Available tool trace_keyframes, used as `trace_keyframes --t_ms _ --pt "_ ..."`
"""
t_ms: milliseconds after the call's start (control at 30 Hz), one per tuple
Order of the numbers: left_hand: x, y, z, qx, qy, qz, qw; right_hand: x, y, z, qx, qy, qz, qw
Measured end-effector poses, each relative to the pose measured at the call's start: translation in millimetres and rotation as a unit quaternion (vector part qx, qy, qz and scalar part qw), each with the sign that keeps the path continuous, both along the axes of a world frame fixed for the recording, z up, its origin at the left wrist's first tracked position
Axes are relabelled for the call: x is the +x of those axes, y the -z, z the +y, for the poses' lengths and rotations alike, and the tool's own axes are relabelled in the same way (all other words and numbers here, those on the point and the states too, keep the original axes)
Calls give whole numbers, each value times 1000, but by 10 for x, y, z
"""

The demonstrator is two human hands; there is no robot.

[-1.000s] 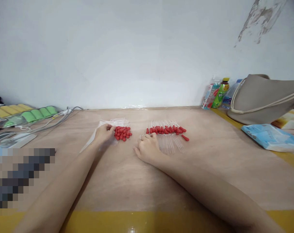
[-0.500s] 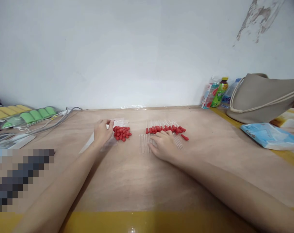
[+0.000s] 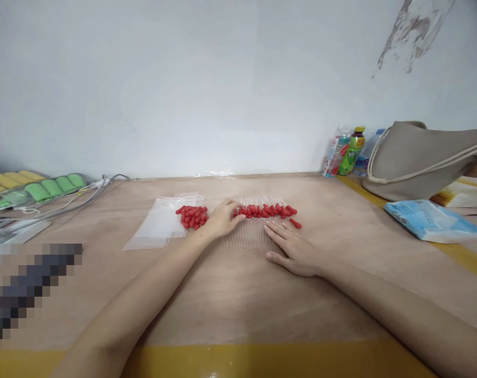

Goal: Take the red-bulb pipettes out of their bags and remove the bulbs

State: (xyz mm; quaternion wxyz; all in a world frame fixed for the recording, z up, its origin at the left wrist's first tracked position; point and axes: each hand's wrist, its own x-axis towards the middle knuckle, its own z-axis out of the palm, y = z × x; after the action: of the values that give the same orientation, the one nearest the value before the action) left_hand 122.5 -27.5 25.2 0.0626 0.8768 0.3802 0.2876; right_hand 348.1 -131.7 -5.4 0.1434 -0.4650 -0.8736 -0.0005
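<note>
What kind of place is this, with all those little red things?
Maybe a worktable in a home or small workshop; I can't tell which. Red bulbs, thin clear tubes and flat plastic bags lie on it.

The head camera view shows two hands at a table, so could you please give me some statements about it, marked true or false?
1. The left hand is at the left end of the red row. True.
2. The right hand has fingers over the clear tubes. True.
3. The red pile lies right of the red row. False: the red pile lies left of it.
4. The green bottle has a blue cap. False: the green bottle's cap is yellow.
</note>
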Motion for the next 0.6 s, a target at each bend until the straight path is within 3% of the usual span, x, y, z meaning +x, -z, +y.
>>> trace_keyframes --t_ms 267,600 --pt "35 89 117 6 4 7 1000 -64 -9 53 -12 -19 4 1000" --pt "94 140 27 73 9 2 997 -95 -1 59 20 -7 39 999"
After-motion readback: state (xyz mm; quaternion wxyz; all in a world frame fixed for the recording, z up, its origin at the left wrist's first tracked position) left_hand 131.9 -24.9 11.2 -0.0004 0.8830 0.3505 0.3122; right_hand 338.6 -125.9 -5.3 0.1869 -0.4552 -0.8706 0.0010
